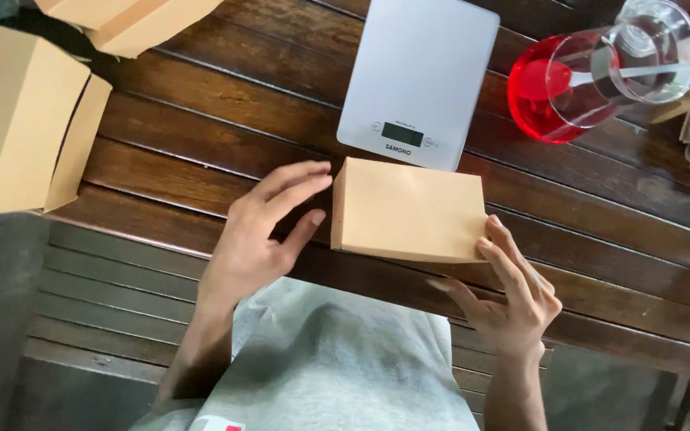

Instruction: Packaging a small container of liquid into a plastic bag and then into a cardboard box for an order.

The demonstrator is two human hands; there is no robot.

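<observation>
Holding a small tan box between both hands: left hand open with fingers touching its left end, right hand open with fingers touching its right corner. Sitting flat near the edge of the wooden desk, just in front of a grey kitchen scale. Possibly slipping off the edge if pushed unevenly (loose grip). Possibly bumping the glass jug of red liquid nearby and spilling onto more boxes lying at the left.

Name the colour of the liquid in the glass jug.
Red, seen in the head view: the glass jug lies tilted.
</observation>
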